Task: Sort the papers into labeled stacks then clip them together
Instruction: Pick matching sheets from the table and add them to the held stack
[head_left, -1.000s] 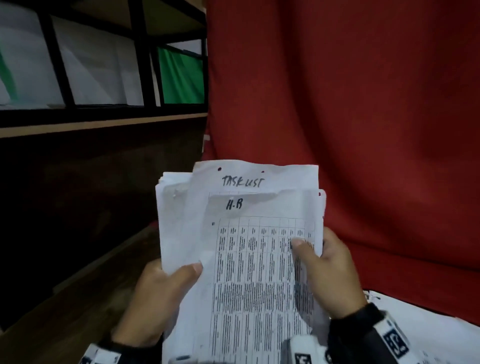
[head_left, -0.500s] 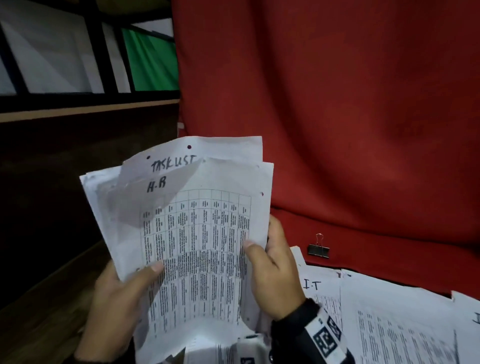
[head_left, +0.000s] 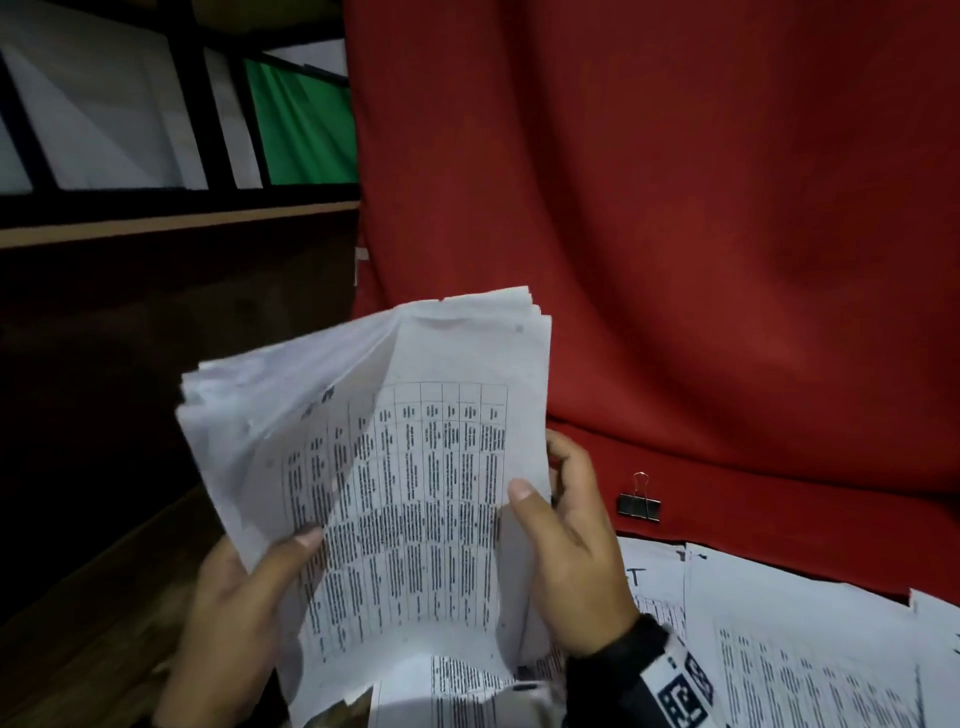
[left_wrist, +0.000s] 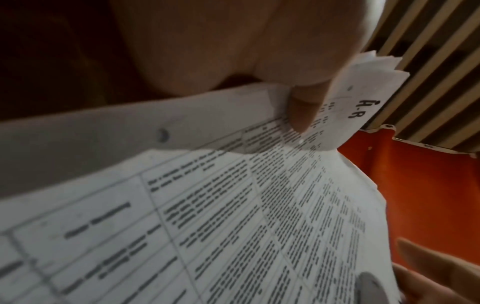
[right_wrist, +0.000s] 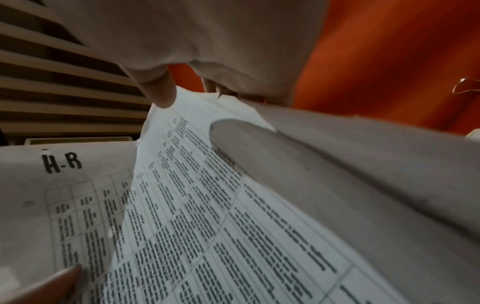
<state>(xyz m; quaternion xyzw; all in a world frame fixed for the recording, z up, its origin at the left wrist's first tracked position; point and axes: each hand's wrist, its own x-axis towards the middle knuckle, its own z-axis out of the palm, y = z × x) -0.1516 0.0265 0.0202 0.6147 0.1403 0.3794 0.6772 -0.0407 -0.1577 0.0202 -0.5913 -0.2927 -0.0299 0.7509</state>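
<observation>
Since half a second ago the front sheet of the bundle of papers (head_left: 415, 493) has swung rightward, hiding the handwritten headings from the head view; the right wrist view alone shows "H-R" on the sheet behind. Held upright before the red cloth (head_left: 675, 208), the bundle is gripped by the left hand (head_left: 234, 623), thumb on the left sheets, while the right hand (head_left: 571, 561) pinches the front sheet's right edge. Nearby, a black binder clip (head_left: 639, 506) sits on the cloth beside loose sheets (head_left: 805, 649).
</observation>
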